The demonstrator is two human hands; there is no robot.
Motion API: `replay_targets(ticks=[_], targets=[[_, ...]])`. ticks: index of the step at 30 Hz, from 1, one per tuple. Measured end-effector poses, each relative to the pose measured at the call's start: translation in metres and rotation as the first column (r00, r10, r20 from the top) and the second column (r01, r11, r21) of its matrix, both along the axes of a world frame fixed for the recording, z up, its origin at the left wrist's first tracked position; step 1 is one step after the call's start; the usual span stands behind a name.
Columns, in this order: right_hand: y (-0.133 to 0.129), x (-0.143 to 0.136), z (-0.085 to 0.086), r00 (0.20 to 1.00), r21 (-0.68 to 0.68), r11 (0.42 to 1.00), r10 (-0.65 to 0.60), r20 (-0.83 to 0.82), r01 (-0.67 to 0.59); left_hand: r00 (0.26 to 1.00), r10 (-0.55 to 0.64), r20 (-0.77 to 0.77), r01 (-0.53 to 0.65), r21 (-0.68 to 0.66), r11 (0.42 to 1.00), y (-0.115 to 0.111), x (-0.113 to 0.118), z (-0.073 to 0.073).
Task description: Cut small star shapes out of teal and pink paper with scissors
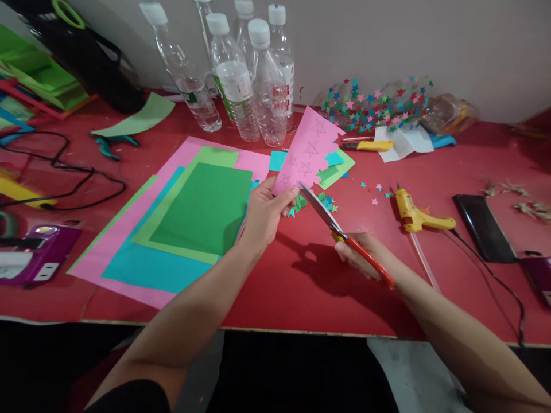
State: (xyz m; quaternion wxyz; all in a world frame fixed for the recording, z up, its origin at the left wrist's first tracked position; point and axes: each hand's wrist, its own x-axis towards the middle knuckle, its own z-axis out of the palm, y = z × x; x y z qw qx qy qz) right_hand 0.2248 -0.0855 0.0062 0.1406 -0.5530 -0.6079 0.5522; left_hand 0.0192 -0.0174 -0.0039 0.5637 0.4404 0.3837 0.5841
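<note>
1. Head view: the right hand (361, 255) curls its fingers around the scissors (340, 230).
2. The left hand (263, 217) pinches the pink paper (307, 150) by its lower end, near the blade tips.
3. Clear bottles (235, 86) stand beyond.

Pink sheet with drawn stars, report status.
Left hand pinching pink sheet. Right hand on scissors, tip at sheet's lower edge. Loose stars nearby, no blockage visible.
</note>
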Motion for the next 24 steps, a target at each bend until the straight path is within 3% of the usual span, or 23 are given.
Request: replay_targets(ticks=[12, 18, 24], targets=[[0.0, -0.001, 0.0033, 0.999, -0.041, 0.999, -0.031, 0.033, 0.032, 1.0, 0.021, -0.022, -0.021, -0.012, 1.0, -0.0004, 0.0012, 0.0006], [-0.0003, -0.0003, -0.0024, 0.999, 0.016, 0.999, -0.029, -0.028, 0.03, 1.0, 0.018, -0.005, -0.018, -0.036, 0.999, -0.0005, 0.0024, -0.0018], [0.0003, 0.0001, -0.0005, 0.997, -0.035, 0.997, -0.069, -0.044, 0.068, 0.999, 0.04, 0.026, -0.04, 0.009, 0.999, 0.0006, 0.0034, -0.0018]])
